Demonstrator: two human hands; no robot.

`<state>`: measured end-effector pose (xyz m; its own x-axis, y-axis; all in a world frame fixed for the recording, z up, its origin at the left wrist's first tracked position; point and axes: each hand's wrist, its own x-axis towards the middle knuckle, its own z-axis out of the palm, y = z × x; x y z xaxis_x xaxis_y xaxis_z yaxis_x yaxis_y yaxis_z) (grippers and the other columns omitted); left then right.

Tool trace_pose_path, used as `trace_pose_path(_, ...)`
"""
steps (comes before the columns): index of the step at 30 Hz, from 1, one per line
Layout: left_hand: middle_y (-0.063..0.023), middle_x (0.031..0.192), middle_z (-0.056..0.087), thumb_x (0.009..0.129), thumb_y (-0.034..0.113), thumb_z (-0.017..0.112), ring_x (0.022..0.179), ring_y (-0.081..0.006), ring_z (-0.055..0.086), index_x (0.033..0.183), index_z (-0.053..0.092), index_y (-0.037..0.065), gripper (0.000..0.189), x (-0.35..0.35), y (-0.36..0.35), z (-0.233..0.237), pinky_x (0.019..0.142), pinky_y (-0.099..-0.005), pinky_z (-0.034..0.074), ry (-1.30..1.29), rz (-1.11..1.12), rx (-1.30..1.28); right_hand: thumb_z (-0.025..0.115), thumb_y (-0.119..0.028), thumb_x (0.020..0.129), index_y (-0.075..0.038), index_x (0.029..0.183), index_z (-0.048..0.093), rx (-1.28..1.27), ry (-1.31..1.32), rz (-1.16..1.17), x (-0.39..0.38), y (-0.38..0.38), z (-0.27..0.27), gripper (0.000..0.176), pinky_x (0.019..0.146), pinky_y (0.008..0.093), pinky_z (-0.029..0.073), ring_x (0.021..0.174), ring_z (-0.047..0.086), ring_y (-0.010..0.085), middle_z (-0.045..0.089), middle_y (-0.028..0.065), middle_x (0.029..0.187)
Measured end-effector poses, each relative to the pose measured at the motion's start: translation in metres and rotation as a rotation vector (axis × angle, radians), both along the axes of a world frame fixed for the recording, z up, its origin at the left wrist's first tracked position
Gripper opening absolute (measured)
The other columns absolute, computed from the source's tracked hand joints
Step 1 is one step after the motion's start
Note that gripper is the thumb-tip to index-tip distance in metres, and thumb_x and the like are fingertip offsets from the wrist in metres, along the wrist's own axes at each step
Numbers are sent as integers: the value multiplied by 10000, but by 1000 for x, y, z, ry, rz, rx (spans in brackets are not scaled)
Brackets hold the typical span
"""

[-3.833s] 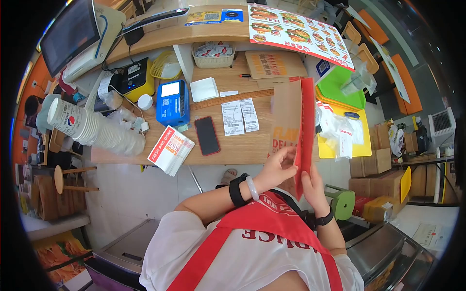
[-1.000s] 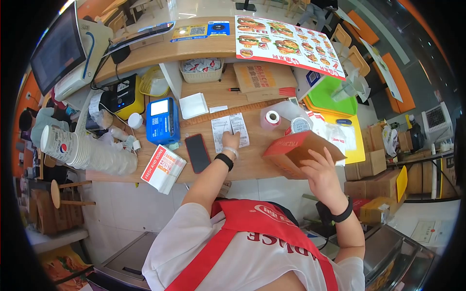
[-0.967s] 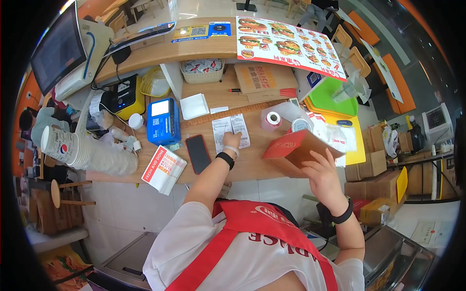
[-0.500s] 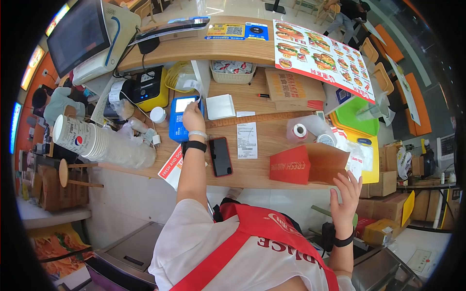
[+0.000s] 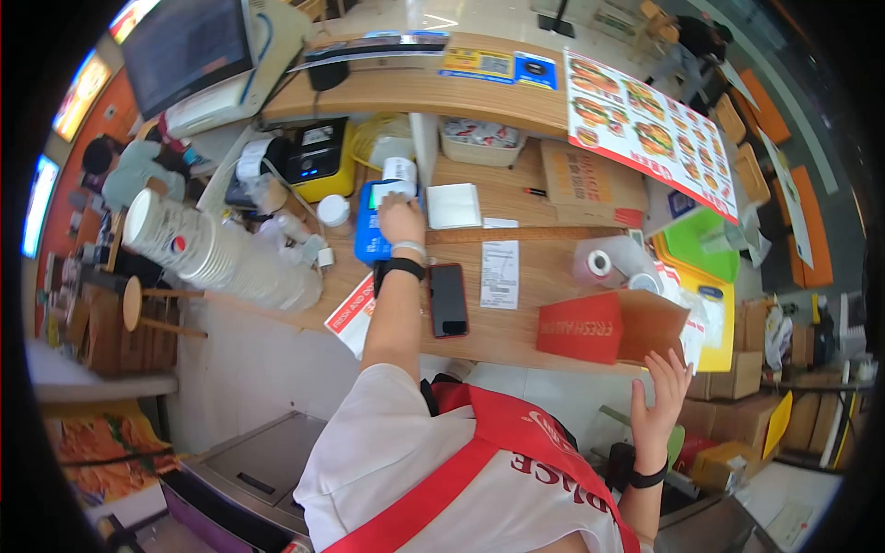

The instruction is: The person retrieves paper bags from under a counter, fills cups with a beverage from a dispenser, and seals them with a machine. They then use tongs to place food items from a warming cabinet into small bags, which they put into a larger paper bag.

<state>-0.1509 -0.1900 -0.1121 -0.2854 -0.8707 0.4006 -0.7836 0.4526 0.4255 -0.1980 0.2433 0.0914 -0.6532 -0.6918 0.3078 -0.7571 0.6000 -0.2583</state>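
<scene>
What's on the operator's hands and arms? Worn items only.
Left hand: pale bangle, black wristband above it, short white sleeve. Right hand: separate black band at the wrist. No gloves or cables visible.

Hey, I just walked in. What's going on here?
A person in a red apron is at a wooden counter. The left hand is over a blue device and seems to hold a printed paper slip. The right hand is open beside a red and brown paper bag; whether it touches the bag is unclear. A phone and another receipt lie between them.
</scene>
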Motion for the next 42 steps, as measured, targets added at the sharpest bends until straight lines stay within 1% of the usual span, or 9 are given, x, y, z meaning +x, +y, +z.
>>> trace_pose_path(6,-133,939,583,730,218,552,967,-292,509,807,620,5,236,-2,1,3,870,-385,358,-16,38,-67,562,-11,673,-38,1025,519,-13,-11,-27,2,-3,-3,355,1005,483,147,1130,384,287,530,89,1053)
trace_pose_path(8,-150,885,599,737,192,552,834,-303,559,791,619,19,193,-1,9,20,735,-369,431,-27,6,40,562,2,672,-38,1002,530,-45,23,-43,1,-5,-3,334,1001,485,158,1091,410,287,539,90,987)
trace_pose_path(10,-165,753,598,758,147,532,695,-311,581,784,626,47,140,-10,29,25,624,-370,455,462,-76,273,563,8,672,-45,964,542,-34,64,-62,-4,0,-13,297,999,486,166,1050,432,279,540,84,937)
trace_pose_path(15,-152,906,578,693,149,625,849,-303,549,913,570,39,252,-32,75,17,730,-352,435,481,-358,182,562,23,673,-63,831,560,-23,90,-100,-12,8,-21,180,992,489,188,932,481,250,530,61,818)
trace_pose_path(18,-162,1018,456,576,130,716,930,-332,474,1122,382,11,651,-28,55,16,758,-373,434,65,-174,261,563,23,673,-68,784,555,-21,95,-106,-12,9,-16,144,992,487,191,912,494,241,536,49,814)
trace_pose_path(24,-181,1007,482,624,183,682,941,-335,470,1073,448,-8,542,-34,73,-2,813,-382,412,-1,-280,319,564,25,672,-65,779,557,-47,53,-111,-9,7,-18,140,996,474,185,906,502,238,542,49,812)
trace_pose_path(36,-226,1047,459,675,145,609,960,-362,445,1014,478,-25,401,-87,45,-18,830,-403,370,588,-26,450,570,16,670,-65,787,554,-60,22,-116,-10,4,-14,144,996,468,187,915,500,233,547,45,817)
trace_pose_path(38,-179,1150,425,660,122,611,999,-334,428,968,529,-20,349,-91,34,-21,835,-391,377,243,-114,163,569,17,667,-64,785,554,-73,11,-134,-11,4,-14,144,995,471,188,907,503,234,548,45,807)
trace_pose_path(42,-118,1196,415,717,102,521,1004,-296,439,978,563,33,273,-101,10,-28,835,-391,387,-123,-214,155,568,21,664,-64,783,554,-65,22,-167,-12,1,-15,147,993,475,192,900,506,235,549,45,799)
